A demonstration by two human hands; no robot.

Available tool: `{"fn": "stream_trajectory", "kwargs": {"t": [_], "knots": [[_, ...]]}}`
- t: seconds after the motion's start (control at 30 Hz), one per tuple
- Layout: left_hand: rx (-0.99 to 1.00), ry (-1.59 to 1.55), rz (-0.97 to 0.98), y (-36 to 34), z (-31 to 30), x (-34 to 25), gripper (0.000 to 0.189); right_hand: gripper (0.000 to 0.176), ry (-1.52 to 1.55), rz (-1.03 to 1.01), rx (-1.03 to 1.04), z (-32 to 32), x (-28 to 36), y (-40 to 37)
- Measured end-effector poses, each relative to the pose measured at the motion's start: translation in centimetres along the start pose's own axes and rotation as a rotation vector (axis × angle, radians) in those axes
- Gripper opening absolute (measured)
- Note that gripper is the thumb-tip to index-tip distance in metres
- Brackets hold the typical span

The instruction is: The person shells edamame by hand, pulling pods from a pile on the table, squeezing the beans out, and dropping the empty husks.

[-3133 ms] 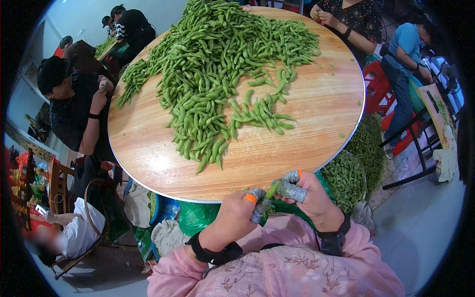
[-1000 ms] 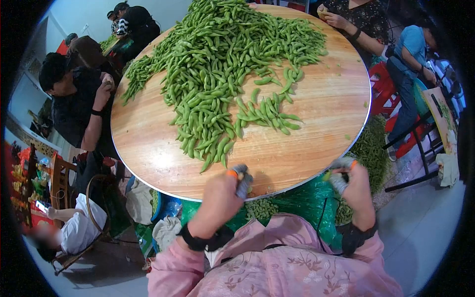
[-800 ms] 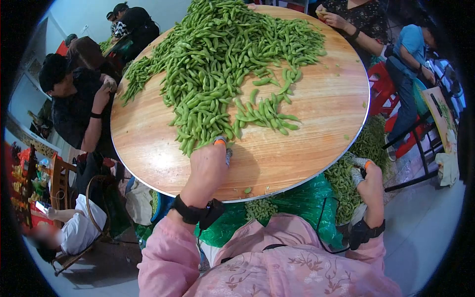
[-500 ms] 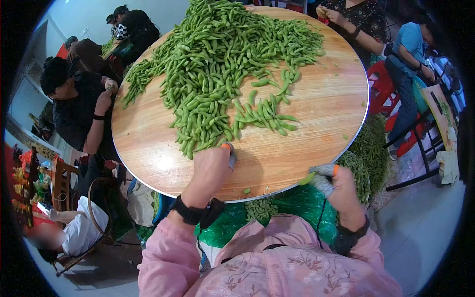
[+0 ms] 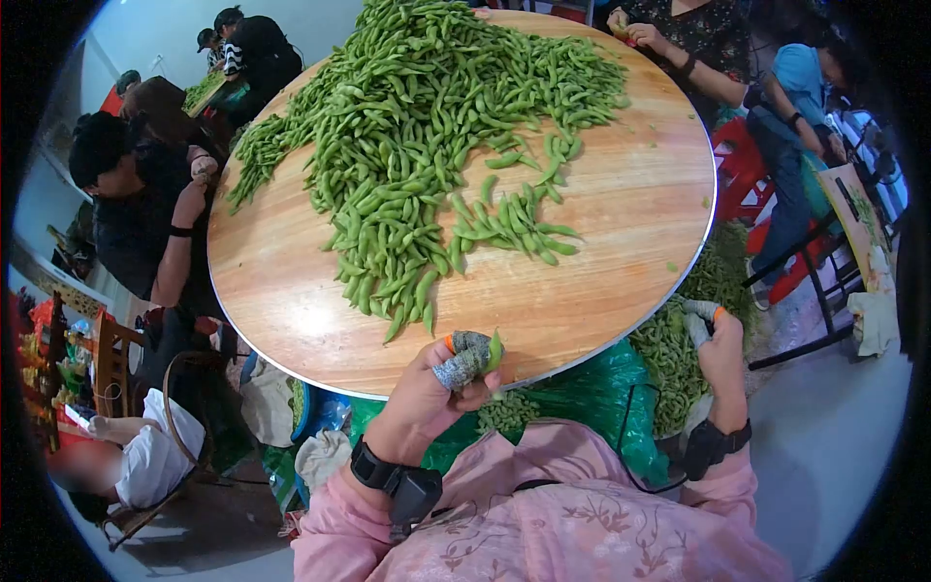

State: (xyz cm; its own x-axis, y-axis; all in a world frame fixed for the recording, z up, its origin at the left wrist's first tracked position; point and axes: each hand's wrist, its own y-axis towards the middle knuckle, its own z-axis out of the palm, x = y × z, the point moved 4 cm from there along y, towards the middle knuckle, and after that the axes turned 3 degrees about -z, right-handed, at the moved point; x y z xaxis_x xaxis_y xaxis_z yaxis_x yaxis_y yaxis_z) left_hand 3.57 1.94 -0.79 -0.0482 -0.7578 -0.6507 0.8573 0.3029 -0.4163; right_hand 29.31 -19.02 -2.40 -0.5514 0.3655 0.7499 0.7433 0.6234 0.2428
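Observation:
Near the front edge of the round table, my left hand (image 5: 448, 380) is closed in a pinch on a green soybean pod (image 5: 495, 351). Grey wrapping with an orange band covers some of its fingers. Beyond it, a large heap of soybean pods (image 5: 407, 165) spreads over the wooden tabletop (image 5: 601, 194). My right hand (image 5: 720, 351) is off the table's right edge, above a pile of pods (image 5: 669, 373). Its grey-wrapped thumb and finger are slightly apart, with no pod visible between them.
Shelled beans (image 5: 507, 412) lie by a green plastic bag (image 5: 592, 388) below the table edge. A blue tub (image 5: 308, 412) stands at the left. People sit around: one at the left (image 5: 136, 213), one across at the right (image 5: 669, 44). Red stools (image 5: 745, 170) stand at right.
My left hand has drawn back from the heap toward me with a pod in it. My right hand has moved right, off the table edge; the pod it held is no longer visible.

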Motion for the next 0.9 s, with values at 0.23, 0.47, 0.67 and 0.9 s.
{"fn": "stream_trajectory", "kwargs": {"t": [0.23,0.47,0.67,0.9], "knots": [[0.019,-0.071,0.016,0.3,1.1,1.3,0.01,0.018,0.455,-0.007,0.411,5.2,7.8,-2.0],[0.093,-0.142,-0.055,-0.1,1.1,2.2,0.015,0.016,0.986,0.143,0.76,10.1,13.4,-3.0],[0.057,-0.099,-0.033,0.0,1.2,2.1,0.016,0.014,1.058,0.254,0.827,9.7,13.8,-3.2],[0.027,0.004,0.033,-0.4,1.3,1.5,0.015,0.01,0.974,0.197,0.825,9.5,14.3,-3.0]]}}
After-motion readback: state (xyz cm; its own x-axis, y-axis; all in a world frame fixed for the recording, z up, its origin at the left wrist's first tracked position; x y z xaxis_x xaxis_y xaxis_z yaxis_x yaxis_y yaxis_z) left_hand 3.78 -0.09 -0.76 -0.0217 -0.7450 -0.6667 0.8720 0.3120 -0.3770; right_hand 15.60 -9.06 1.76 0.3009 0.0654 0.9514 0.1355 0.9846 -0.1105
